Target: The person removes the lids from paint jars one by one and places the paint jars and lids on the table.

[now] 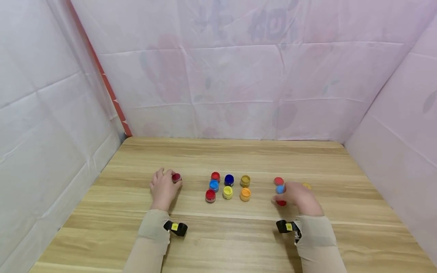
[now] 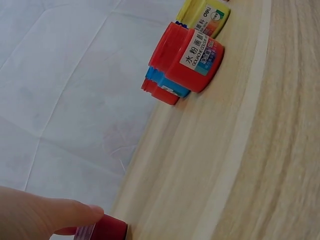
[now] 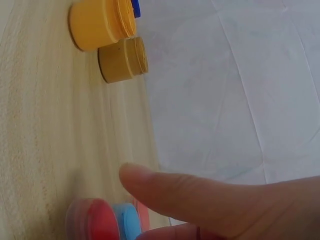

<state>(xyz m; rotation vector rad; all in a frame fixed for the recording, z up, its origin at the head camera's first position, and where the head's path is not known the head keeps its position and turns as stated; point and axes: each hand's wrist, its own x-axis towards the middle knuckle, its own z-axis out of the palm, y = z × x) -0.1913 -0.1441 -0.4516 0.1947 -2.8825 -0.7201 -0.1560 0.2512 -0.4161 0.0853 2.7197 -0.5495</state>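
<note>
At the left, my left hand point(image 1: 164, 187) holds a small dark red paint jar point(image 1: 176, 177) between thumb and fingers; part of that jar point(image 2: 107, 229) also shows in the left wrist view. My right hand point(image 1: 298, 196) is over a group of jar lids, thumb stretched out and no object visible in its grasp. Round it lie a light red lid point(image 1: 278, 181), a blue lid point(image 1: 280, 189), a darker red lid point(image 1: 281, 203) and, partly hidden behind the hand, a yellow lid point(image 1: 307, 185). The undersides of the right fingers are hidden in the head view.
Between the hands stand several uncapped gouache jars: red point(image 1: 210, 195), light red point(image 1: 215, 176), blue point(image 1: 214, 185), dark blue point(image 1: 229, 180), yellow point(image 1: 227, 192), ochre point(image 1: 245, 180) and orange point(image 1: 245, 194). A wooden table point(image 1: 218, 235) carries everything, with pale sheets point(image 1: 232, 76) hung around it.
</note>
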